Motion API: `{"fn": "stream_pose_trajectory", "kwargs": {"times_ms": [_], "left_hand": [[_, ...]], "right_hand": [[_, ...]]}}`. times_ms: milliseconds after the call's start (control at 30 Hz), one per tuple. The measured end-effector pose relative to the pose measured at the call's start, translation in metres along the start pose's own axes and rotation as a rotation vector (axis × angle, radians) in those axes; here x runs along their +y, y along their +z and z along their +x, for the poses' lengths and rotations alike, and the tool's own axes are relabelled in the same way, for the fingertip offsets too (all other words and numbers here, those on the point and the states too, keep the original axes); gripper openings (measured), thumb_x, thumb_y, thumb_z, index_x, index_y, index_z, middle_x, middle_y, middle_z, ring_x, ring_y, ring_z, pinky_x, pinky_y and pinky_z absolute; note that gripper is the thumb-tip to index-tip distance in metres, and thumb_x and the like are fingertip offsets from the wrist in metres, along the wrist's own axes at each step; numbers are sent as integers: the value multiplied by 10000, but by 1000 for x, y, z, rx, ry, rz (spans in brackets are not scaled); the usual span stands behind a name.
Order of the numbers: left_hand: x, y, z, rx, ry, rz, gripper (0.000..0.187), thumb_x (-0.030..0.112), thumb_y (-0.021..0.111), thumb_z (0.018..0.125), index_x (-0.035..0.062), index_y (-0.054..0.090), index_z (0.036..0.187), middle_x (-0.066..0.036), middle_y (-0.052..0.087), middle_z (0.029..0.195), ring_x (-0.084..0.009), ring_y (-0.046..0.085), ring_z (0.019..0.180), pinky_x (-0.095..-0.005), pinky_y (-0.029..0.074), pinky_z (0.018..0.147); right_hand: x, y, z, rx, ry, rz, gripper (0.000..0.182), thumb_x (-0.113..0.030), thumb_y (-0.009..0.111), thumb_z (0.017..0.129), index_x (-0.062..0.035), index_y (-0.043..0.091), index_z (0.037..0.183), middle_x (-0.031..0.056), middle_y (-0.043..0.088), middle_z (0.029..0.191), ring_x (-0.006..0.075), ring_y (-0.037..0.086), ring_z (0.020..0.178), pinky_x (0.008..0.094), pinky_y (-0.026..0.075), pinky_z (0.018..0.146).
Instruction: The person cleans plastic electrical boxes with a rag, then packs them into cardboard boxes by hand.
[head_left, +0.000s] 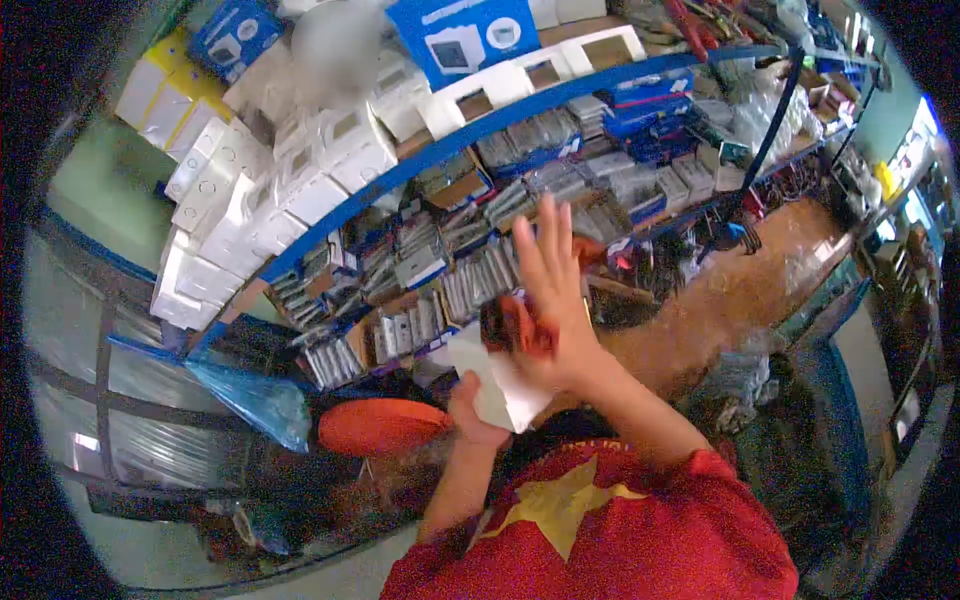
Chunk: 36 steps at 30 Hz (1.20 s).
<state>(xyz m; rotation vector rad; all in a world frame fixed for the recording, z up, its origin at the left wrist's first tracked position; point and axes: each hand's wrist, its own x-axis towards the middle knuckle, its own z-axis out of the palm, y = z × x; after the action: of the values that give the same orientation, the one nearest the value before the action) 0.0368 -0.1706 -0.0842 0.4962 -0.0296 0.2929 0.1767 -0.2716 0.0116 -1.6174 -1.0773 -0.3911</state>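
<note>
My left hand (pixel 476 412) grips a white box-like piece (pixel 505 388) by its left side, close in front of my chest. Over the same piece is my right hand (pixel 560 320), its fingers stretched upward and apart. Beside the right thumb sits a dark reddish-orange shape (pixel 530 328); blur keeps me from telling what it is. Part of the white piece is hidden behind the right hand and wrist.
Ahead stands a blue-edged shelf (pixel 560 95) with white boxes (pixel 340 150) on top and rows of packaged parts (pixel 485 285) below. A round orange-red seat (pixel 383 427) is at left, near blue plastic wrap (pixel 255 395). A brown worktop (pixel 720 290) extends right.
</note>
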Motion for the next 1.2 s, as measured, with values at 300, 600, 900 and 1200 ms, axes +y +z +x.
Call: {"fn": "stream_pose_trajectory", "kwargs": {"times_ms": [300, 600, 900, 1200], "left_hand": [[3, 36, 29, 139, -32, -65, 847, 688, 443, 834, 129, 301, 1455, -141, 376, 1458, -388, 446, 1265, -620, 386, 985], [-4, 35, 35, 118, 45, -58, 743, 609, 427, 874, 98, 364, 1409, -125, 458, 1385, -313, 451, 1271, -488, 362, 1061], [31, 21, 33, 210, 279, 300, 819, 581, 506, 830, 4, 347, 1389, -186, 485, 1342, -322, 470, 1250, -452, 356, 1076], [70, -56, -5, 153, 251, 232, 711, 503, 533, 844, -19, 447, 1318, -139, 559, 1253, -306, 577, 1116, -432, 481, 939]], "right_hand": [[83, 4, -19, 432, 546, 986, 414, 73, 454, 811, -2, 527, 1212, 115, 598, 1072, 204, 608, 940, 296, 496, 836], [-13, -16, 15, 454, 100, 371, 190, -68, 624, 832, -74, 611, 1022, 80, 608, 945, 185, 579, 800, 300, 458, 686], [-22, 29, -35, 7, 34, 366, 178, -11, 593, 758, -13, 582, 936, 95, 594, 815, 211, 583, 761, 289, 458, 745], [-47, 60, -77, -328, 201, 603, 207, 1, 636, 746, -22, 628, 952, 90, 623, 844, 171, 525, 653, 291, 433, 611]]}}
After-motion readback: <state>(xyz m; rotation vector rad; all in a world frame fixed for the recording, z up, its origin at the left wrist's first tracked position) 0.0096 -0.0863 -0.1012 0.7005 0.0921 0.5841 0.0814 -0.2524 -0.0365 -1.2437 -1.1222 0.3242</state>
